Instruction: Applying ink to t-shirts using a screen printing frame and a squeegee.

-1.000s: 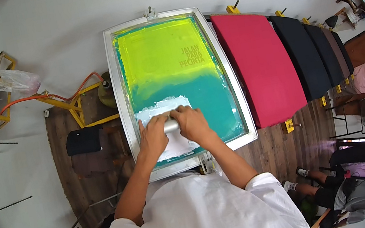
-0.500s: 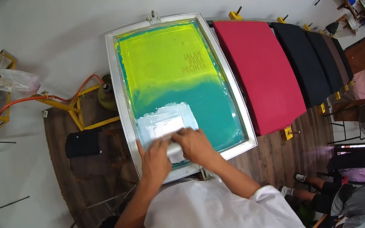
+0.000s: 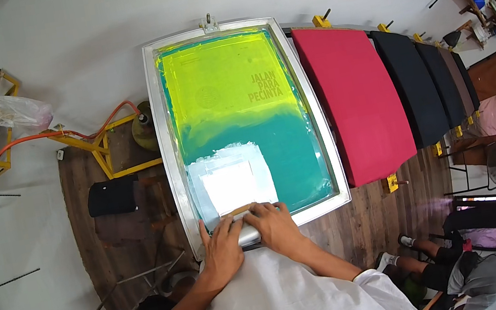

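A screen-printing frame (image 3: 313,104) with a silver metal rim lies in front of me. Its mesh (image 3: 293,163) is yellow-green at the far end and teal at the near end. White ink (image 3: 259,160) covers a rectangular patch at the near left of the mesh. At the near end, my left hand (image 3: 223,246) and my right hand (image 3: 275,224) are closed side by side on a squeegee (image 3: 249,234). Its tan edge shows past my fingers; my hands hide much of its body.
Right of the frame stand a red fabric-covered board (image 3: 355,103) and several dark ones (image 3: 412,86). A yellow metal stand (image 3: 104,157) and an orange hose (image 3: 32,136) are at the left. Dark folded cloth (image 3: 112,196) lies nearby. Another person (image 3: 480,270) sits at the lower right.
Both hands have drawn the squeegee toward me, from the white patch to the near rim of the frame. More of the white rectangle now shows behind it.
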{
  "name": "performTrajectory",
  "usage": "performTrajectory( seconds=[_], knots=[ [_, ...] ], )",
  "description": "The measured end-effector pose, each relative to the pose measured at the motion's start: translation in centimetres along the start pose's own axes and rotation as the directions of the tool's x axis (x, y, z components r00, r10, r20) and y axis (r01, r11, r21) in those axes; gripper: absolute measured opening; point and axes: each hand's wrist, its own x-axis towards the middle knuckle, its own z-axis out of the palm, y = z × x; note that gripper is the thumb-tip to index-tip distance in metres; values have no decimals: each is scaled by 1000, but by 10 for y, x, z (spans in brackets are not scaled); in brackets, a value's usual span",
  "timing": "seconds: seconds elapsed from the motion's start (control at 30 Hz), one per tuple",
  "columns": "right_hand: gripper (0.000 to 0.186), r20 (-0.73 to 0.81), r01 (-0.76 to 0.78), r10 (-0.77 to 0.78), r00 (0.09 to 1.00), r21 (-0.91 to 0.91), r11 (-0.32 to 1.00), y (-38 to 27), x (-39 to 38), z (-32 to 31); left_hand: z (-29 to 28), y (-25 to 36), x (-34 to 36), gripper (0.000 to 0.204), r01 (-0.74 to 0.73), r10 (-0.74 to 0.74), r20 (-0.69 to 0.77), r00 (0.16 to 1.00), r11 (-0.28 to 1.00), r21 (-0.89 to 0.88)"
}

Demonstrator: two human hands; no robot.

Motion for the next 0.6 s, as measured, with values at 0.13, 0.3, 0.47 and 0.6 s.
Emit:
performTrajectory(
  seconds=[0.13,0.3,0.47,0.6],
  knots=[
    [36,-76,-18,18,997,-7,1000,7,34,-24,-15,-5,40,54,-55,53,-161,986,998,-6],
    [30,-217,-22,12,976,-44,999,27,71,-14,-16,-23,82,55,-71,64,-193,979,997,-27],
    [34,-181,18,-20,983,-12,1000,14,17,14,13,-18,27,57,-126,138,-92,986,984,122],
    [38,-93,20,-18,995,16,1000,8,-12,11,11,-9,-1,59,-174,180,-8,984,963,205]
  ],
)
